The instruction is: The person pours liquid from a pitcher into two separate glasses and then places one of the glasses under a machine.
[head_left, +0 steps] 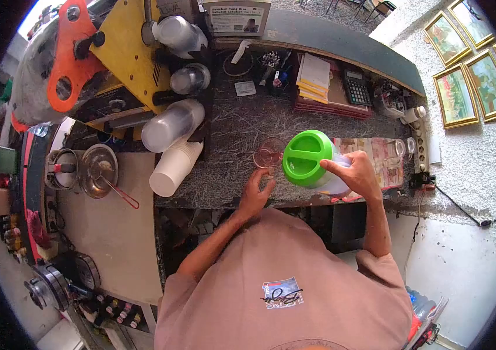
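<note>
A clear plastic pitcher (334, 185) with a bright green lid (306, 158) is in my right hand (360, 175), which is wrapped round its side, the thumb up against the lid. The pitcher is tilted to the left, its lid close beside a small clear glass cup (269, 153) on the dark counter. My left hand (255, 193) is closed at the near side of this cup, its fingertips pinched at the cup's lower edge. To the right of the pitcher lies a patterned red mat (370, 153), partly hidden behind my right hand.
Stacks of plastic cups (173, 125) and white paper cups (176, 167) jut out from the yellow machine (125, 49) at left. A metal bowl (98, 169) holds a red-handled tool. Papers (315, 76) and a calculator (357, 87) lie at the back, below a raised ledge (329, 38).
</note>
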`<state>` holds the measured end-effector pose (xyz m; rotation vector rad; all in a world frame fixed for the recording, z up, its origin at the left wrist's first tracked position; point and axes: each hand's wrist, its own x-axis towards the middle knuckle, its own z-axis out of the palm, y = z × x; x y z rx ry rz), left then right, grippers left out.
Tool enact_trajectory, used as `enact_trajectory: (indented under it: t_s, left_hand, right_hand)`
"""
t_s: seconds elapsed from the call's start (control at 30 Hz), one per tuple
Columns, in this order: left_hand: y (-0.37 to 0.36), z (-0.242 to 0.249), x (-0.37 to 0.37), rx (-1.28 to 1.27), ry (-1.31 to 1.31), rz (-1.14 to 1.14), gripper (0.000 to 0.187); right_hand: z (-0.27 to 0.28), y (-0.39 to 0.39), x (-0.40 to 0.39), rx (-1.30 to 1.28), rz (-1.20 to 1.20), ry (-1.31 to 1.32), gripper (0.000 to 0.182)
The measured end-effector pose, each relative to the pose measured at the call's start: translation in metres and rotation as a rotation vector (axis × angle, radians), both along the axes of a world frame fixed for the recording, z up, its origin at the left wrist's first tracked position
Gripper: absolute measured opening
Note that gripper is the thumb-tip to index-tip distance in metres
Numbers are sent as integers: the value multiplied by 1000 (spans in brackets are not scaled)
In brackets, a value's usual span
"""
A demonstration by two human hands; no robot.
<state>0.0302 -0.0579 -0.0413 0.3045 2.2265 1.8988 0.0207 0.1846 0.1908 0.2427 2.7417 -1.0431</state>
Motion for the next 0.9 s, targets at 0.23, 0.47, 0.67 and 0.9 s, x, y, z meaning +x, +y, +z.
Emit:
enact_trajectory:
  t_s: [0.23, 0.47, 0.67, 0.9]
  left_hand:
    - [-1, -2, -6, 33, -6, -63, 30]
    - [-3, -1, -6, 38, -6, -74, 28]
    - [-8, -1, -10, -8, -18, -127, 30]
    - [-8, -15, -10, 15, 26, -121, 31]
  right_hand:
    - [12, -1, -6, 44, 71, 5, 62]
    - [23, -2, -7, 88, 99, -2, 59]
    - [29, -4, -9, 111, 114, 6, 62]
    - [38, -4, -9, 116, 130, 0, 65]
